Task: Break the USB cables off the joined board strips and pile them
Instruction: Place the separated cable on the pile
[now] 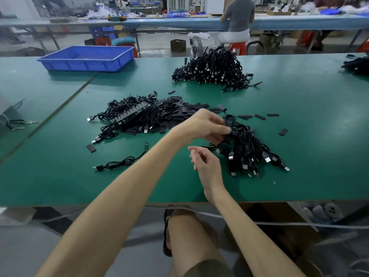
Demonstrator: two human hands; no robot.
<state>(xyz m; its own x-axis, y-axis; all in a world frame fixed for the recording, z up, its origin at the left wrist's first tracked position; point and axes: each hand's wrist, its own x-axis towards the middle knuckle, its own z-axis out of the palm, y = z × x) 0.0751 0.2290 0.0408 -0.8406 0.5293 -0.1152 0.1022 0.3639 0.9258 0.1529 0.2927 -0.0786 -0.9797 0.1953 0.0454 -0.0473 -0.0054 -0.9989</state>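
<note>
Dangling from the left hand (203, 126), a looped cable (229, 119) is held just over the near pile (249, 150), which lies at the front right of the desk (299, 116). That hand's grip is clamped on the loop between thumb and fingertips. The right hand (207, 166) is held just beside the pile, its grip slack, fingers loosely curled and apparently empty, though the palm is turned partly away. Unbroken work is seen to the left: a strip (132, 112) lies across a heap (111, 116) of attached cables, with black sleeves (189, 108) spread beside it. A far pile (211, 68) and a blue tray (85, 62) are set well behind, and one stray cable (117, 162) lies apart near the front edge. The step in hand is judged to be the laying of a freed cable on the near pile. Several faults could follow. If the loop is let go while snagged on others, neighbouring cables may be dragged out when the hand is lifted, and the pile spread. Plugs at the pile's front rim lie close to the desk edge and could be pushed off by a careless drop. With the arms crossed, the stray cable may be swept by the left forearm. The strip, half buried, could be bent unevenly when lifted, so that a board is cracked rather than parted cleanly.
</note>
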